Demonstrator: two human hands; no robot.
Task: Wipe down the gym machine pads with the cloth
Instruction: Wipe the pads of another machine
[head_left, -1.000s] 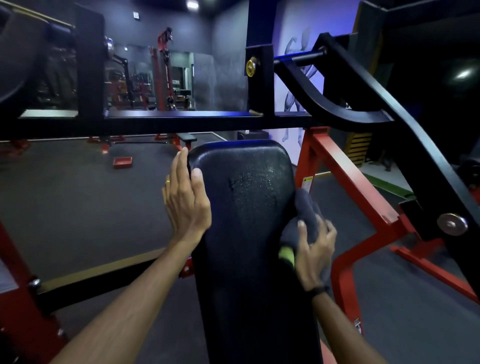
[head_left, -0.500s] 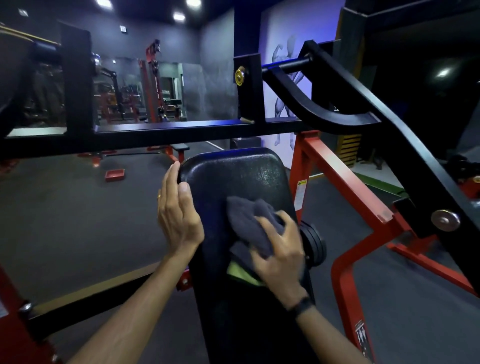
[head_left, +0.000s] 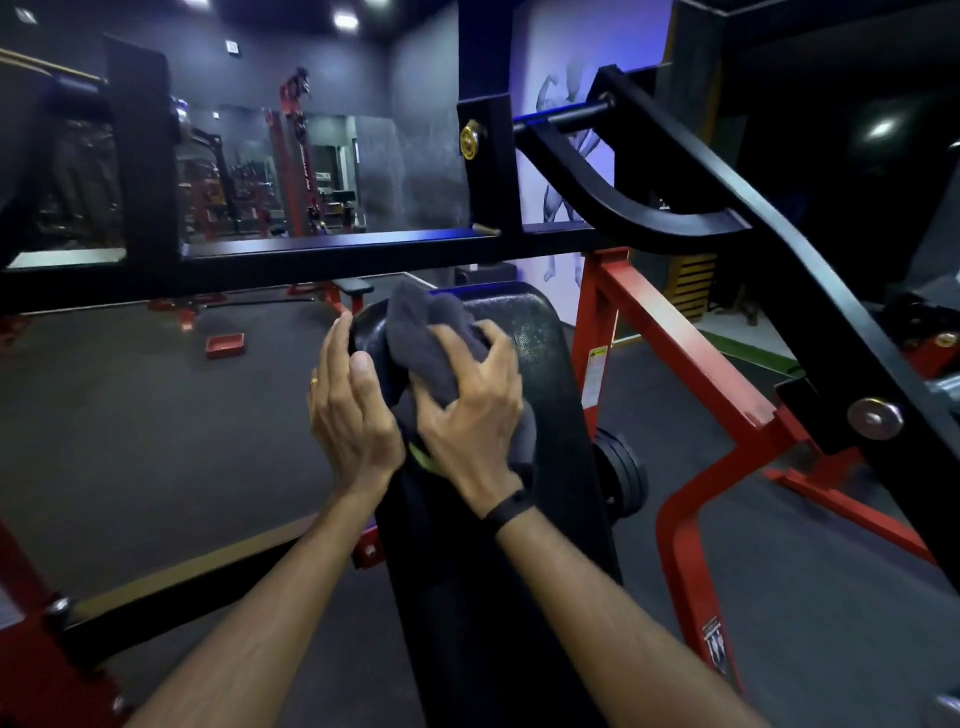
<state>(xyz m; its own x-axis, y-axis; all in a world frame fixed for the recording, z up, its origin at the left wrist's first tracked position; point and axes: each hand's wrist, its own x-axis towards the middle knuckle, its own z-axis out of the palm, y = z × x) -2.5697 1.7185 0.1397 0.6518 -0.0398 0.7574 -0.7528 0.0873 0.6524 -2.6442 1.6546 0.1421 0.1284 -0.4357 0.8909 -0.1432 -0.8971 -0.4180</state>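
A long black pad (head_left: 540, 364) of a red and black gym machine runs up the middle of the view, its upper part glistening. A dark grey cloth (head_left: 421, 332) with a yellow-green edge lies bunched on the pad's upper left. My right hand (head_left: 467, 410) grips the cloth and presses it against the pad. My left hand (head_left: 353, 410) rests flat against the pad's left edge, fingers straight, thumb on the pad's face, close beside the right hand.
A black crossbar (head_left: 337, 249) spans just above the pad's top. A sloping black lever arm (head_left: 779, 249) and red frame legs (head_left: 691, 364) stand to the right, with black weight plates (head_left: 623, 478) beside the pad. Dark rubber floor (head_left: 156, 415) lies to the left.
My right hand has carried the cloth from the pad's right edge across its face to the upper left, next to my left hand. The left hand has stayed on the left edge.
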